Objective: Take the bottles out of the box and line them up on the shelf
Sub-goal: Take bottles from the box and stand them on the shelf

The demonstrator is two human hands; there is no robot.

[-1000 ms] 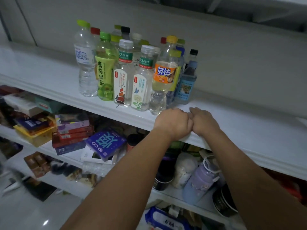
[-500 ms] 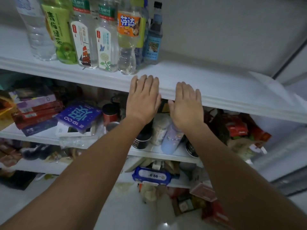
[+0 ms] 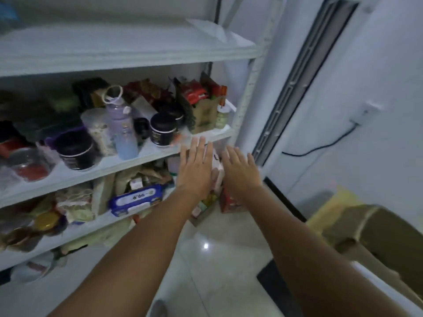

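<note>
— Since both hands are out in front with nothing in them, what are they doing just now?

— Between trips, I'd judge. The left hand (image 3: 195,170) and the right hand (image 3: 242,172) are side by side, backs to the camera, fingers (image 3: 201,147) straight and a little spread. They hold nothing and hover before the right end of the middle shelf (image 3: 146,149), by its front edge.

— And the bottles?

— I can't plainly make out any. The top shelf (image 3: 137,46) shows only bare board towards its right corner. A blurred blue shape (image 3: 8,16) at its far left edge may be one, but the view there is too smeared to say. The box (image 3: 357,225) sits low on the right, beyond the shelf's right corner post (image 3: 249,88). It's open at the top, and its inside is too dark to show whether anything is left.

— So why empty hands?

— Lifting a bottle out needs free fingers, and the box is down and to the right. Open hands suit a reach that way.

— What about the lilac flask (image 3: 122,129)?

— It stands among black jars (image 3: 163,131) near the middle shelf's front edge. That looks like household stock to me, not part of the row.

— And the next move?

— Probably a turn down to the box and a look inside. Any bottle there should be gripped round the body so it goes upright onto the top shelf's free right end.
</note>
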